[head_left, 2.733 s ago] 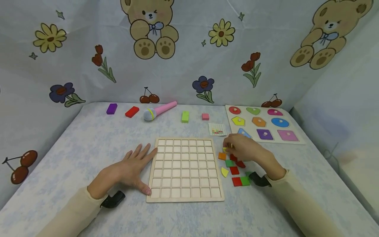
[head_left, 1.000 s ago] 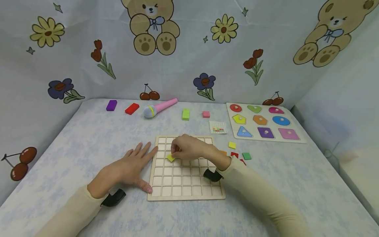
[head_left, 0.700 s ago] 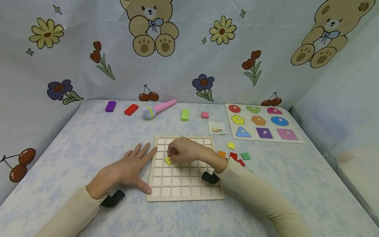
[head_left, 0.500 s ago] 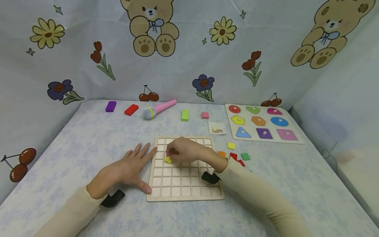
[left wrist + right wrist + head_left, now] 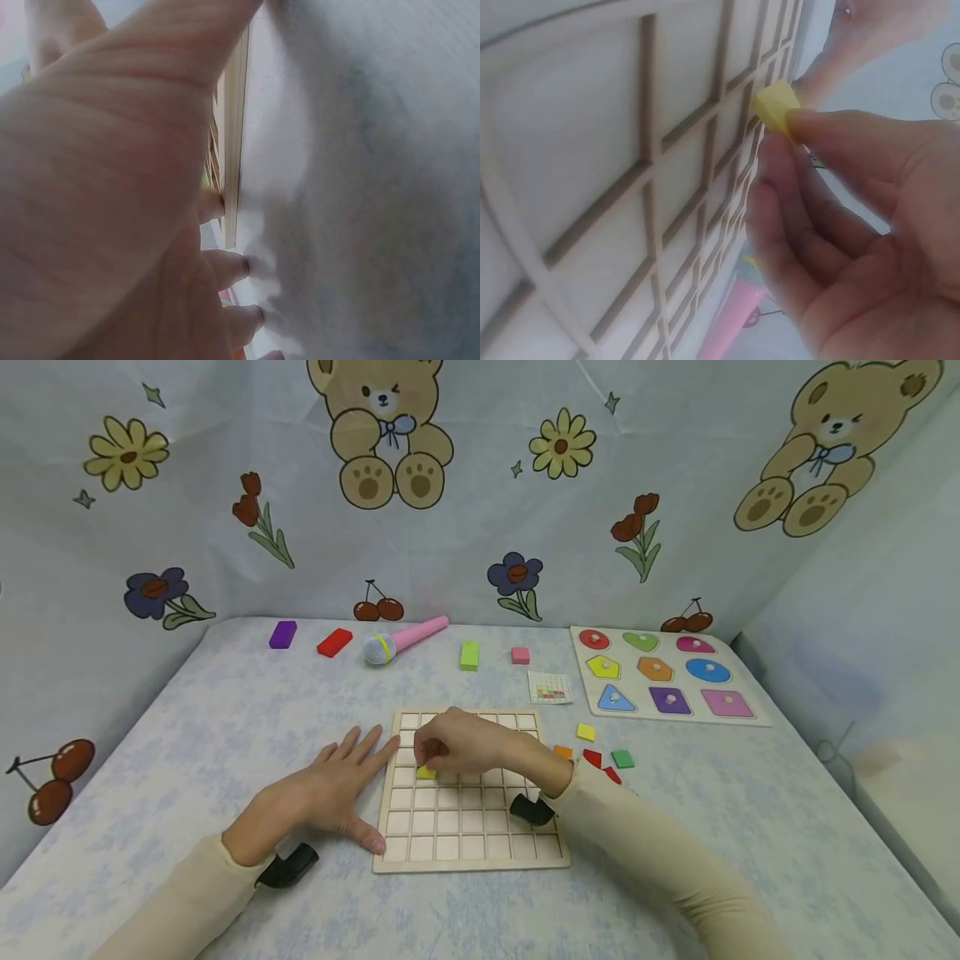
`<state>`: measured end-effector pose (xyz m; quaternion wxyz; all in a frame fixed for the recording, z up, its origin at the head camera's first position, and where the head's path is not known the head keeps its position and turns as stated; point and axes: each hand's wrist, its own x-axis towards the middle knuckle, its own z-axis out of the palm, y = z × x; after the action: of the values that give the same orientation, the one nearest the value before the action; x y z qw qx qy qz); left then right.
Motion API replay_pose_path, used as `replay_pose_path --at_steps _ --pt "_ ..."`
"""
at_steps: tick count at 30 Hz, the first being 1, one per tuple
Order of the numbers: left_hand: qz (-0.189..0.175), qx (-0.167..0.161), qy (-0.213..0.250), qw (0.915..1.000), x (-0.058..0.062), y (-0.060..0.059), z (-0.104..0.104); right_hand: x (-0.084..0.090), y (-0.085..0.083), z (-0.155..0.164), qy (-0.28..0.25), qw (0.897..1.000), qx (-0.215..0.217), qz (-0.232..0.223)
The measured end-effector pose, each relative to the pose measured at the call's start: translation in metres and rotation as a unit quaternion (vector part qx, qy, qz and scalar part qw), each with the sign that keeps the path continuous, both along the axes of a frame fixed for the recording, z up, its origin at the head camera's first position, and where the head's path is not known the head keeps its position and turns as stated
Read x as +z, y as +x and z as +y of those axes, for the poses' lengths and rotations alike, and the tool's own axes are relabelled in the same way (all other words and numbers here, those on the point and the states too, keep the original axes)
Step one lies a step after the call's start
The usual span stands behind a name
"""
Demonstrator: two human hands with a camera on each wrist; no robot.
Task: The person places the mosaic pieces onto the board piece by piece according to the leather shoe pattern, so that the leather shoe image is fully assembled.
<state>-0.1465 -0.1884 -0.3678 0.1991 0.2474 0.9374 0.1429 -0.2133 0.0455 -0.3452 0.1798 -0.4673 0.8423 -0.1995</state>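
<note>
A wooden grid board [image 5: 471, 865] of square cells lies flat on the table. Between thumb and fingertips my right hand [image 5: 468, 743] pinches a small yellow square tile [image 5: 777, 103], low over a cell in the board's left part. In the head view only the near part of that tile [image 5: 426, 772] shows below the fingers. My left hand [image 5: 330, 793] rests with spread fingers along the board's left edge, its fingertips and thumb touching the frame. The left wrist view shows mostly the left palm [image 5: 112, 172] beside the board's edge [image 5: 234, 135].
Right of the board lie loose tiles: yellow [image 5: 586, 732], orange [image 5: 562, 752], green [image 5: 622, 758] and red [image 5: 592, 757]; the right arm hides others. Behind are a printed grid card [image 5: 550, 687], a shape puzzle [image 5: 671, 681], a toy microphone [image 5: 405, 639] and several coloured blocks [image 5: 469, 656].
My right hand has carried the yellow tile from the loose pieces leftward onto the board. Over the last half second it shifts slightly left and the tile turns straighter. My left hand stays put.
</note>
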Motion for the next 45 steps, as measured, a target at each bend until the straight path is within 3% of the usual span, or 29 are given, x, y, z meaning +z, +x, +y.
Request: replay_pose_path --at_steps 10,17,22,34,45 --pt "0.007 -0.002 -0.002 1.0000 -0.004 -0.001 0.000 -0.008 0.001 -0.004 -0.012 1.000 -0.010 0.006" --pt "0.005 -0.003 0.002 1.0000 -0.006 -0.001 0.001 -0.005 0.010 0.004 0.011 0.999 -0.025 0.023" --pt "0.001 -0.001 -0.005 1.0000 -0.005 -0.001 0.005 -0.001 0.015 0.040 -0.003 0.998 -0.043 0.049" --pt "-0.007 0.001 0.002 1.0000 -0.003 -0.002 0.002 0.008 0.023 0.146 0.026 0.985 -0.168 0.030" --pt "0.000 0.005 0.002 1.0000 -0.004 -0.003 0.001 0.001 0.040 0.179 0.048 0.979 -0.195 -0.025"
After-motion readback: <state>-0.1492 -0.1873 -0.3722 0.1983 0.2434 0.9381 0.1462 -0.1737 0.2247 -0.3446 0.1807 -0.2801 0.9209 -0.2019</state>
